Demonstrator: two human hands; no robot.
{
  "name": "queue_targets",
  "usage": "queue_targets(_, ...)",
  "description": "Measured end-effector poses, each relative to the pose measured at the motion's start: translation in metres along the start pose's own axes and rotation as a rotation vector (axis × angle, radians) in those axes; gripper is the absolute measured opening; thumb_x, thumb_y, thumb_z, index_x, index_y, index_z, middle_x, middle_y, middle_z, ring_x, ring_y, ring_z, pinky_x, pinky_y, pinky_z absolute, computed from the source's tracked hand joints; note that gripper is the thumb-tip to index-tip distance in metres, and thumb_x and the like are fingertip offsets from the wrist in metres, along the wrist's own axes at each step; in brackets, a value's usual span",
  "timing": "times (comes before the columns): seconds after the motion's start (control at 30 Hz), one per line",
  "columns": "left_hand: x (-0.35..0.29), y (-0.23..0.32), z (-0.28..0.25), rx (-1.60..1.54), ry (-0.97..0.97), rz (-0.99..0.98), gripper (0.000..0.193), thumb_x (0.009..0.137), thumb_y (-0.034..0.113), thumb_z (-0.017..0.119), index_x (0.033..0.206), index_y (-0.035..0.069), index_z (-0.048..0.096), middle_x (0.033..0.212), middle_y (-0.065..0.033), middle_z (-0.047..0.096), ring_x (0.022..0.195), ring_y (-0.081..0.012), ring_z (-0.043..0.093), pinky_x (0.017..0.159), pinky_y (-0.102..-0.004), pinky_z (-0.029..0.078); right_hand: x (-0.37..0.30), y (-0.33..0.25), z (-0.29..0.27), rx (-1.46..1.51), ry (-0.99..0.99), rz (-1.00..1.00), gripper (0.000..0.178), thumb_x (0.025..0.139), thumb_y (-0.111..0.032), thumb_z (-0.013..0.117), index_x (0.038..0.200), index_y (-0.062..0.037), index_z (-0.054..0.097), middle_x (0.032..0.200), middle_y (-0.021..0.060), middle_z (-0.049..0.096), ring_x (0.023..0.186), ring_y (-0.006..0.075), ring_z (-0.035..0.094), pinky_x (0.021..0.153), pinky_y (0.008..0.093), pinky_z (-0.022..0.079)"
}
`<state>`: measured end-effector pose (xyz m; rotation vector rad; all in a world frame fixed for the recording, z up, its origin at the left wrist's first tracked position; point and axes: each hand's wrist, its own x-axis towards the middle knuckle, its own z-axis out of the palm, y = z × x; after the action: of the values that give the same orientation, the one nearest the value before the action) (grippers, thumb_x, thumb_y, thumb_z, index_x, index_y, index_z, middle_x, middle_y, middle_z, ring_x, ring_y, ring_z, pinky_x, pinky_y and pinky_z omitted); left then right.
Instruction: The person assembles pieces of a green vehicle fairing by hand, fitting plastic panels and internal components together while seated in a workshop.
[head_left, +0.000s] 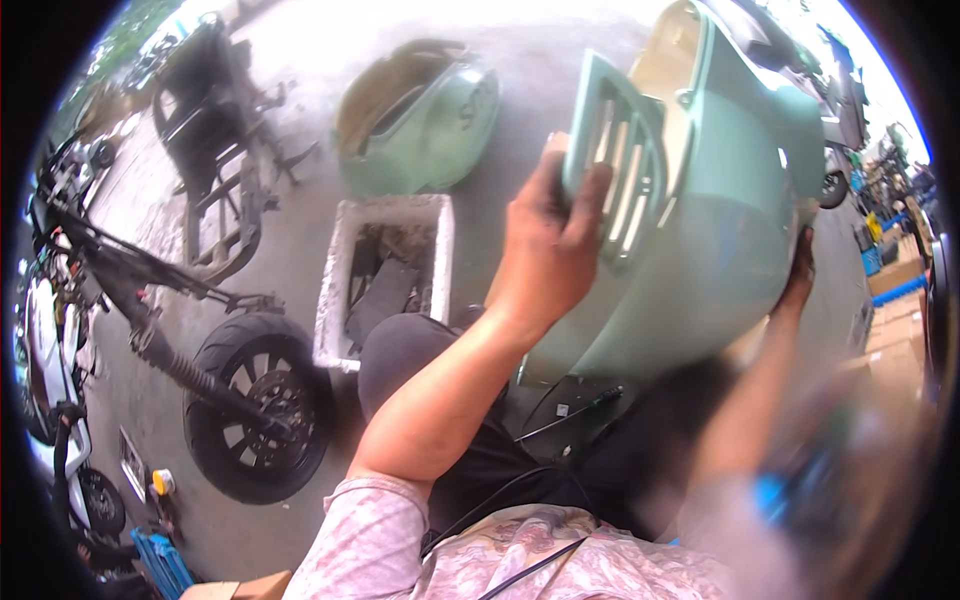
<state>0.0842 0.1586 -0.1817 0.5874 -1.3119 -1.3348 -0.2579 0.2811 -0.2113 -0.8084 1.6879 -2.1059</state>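
Both my hands hold up a large, pale green scooter body panel (700, 270) in front of me, on the right side of the view. My left hand (555, 230) grips the slotted, vent-like edge at its left, thumb and fingers on either side. With dark, smudged fingers, my right hand (800, 265) supports the panel's lower right side; part of that hand is hidden behind it. A second pale green panel (425, 130), rounded and hollow, lies on the floor beyond my left hand. Nearer my knee stands a white foam box (440, 235) with dark parts inside.
To the left are a scooter wheel (260, 410) on its fork (175, 365) and a dark scooter frame (220, 215). A white scooter (50, 360) stands at the far left. Cardboard boxes (895, 345) line the right side. A thin tool (570, 412) lies between my legs.
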Motion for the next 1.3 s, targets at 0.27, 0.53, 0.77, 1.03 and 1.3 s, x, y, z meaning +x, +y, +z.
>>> queue_targets(0.27, -0.001, 0.008, -0.003, -0.049, -0.047, 0.000, 0.020, 0.094, 0.021, 0.054, 0.090, 0.001, 0.057, 0.069, 0.0014, 0.053, 0.063, -0.0052, 0.045, 0.056, -0.0224, 0.038, -0.013, -0.008, 0.008, 0.011, -0.145, -0.038, 0.053, 0.097, -0.041, 0.038, 0.126, 0.0019, 0.046, 0.108, 0.0143, 0.060, 0.091, 0.0223, 0.062, 0.078, 0.0319, 0.052)
queue_targets(0.53, -0.004, 0.023, -0.003, -0.452, -0.269, -0.343, 0.033, 0.092, 0.028, 0.056, 0.110, 0.000, 0.058, 0.095, -0.0014, 0.061, 0.085, -0.0091, 0.054, 0.078, -0.0229, 0.042, -0.021, -0.014, 0.020, -0.132, -0.095, -0.132, 0.058, 0.093, -0.047, 0.042, 0.119, 0.0039, 0.052, 0.107, 0.0168, 0.062, 0.092, 0.0244, 0.061, 0.082, 0.0331, 0.048)
queue_targets(0.77, 0.015, -0.005, -0.004, -0.610, -0.599, -0.469, 0.046, 0.094, 0.037, 0.048, 0.126, 0.003, 0.047, 0.111, -0.0120, 0.059, 0.102, -0.0216, 0.057, 0.086, -0.0373, 0.047, -0.013, 0.001, 0.024, -0.418, 0.137, -0.254, 0.070, 0.081, -0.063, 0.054, 0.102, 0.0026, 0.060, 0.094, 0.0175, 0.064, 0.085, 0.0251, 0.058, 0.082, 0.0351, 0.044)
queue_targets(1.03, 0.014, -0.002, -0.004, -0.358, -0.374, -0.410, 0.058, 0.091, 0.035, 0.054, 0.133, -0.001, 0.037, 0.125, -0.0153, 0.048, 0.110, -0.0257, 0.050, 0.093, -0.0385, 0.041, -0.125, -0.061, 0.066, -0.389, 0.115, -0.535, 0.032, 0.082, -0.028, 0.068, 0.092, -0.0021, 0.052, 0.074, 0.0059, 0.059, 0.071, 0.0156, 0.056, 0.067, 0.0285, 0.046)
queue_targets(1.3, 0.012, 0.008, -0.002, -0.299, -0.255, -0.471, 0.056, 0.093, 0.040, 0.049, 0.134, 0.004, 0.039, 0.128, -0.0125, 0.048, 0.116, -0.0253, 0.046, 0.099, -0.0403, 0.036, -0.248, 0.002, 0.125, -0.494, -0.550, -0.137, 0.047, 0.084, -0.034, 0.062, 0.109, 0.0048, 0.050, 0.096, 0.0233, 0.058, 0.091, 0.0398, 0.058, 0.084, 0.0446, 0.046)
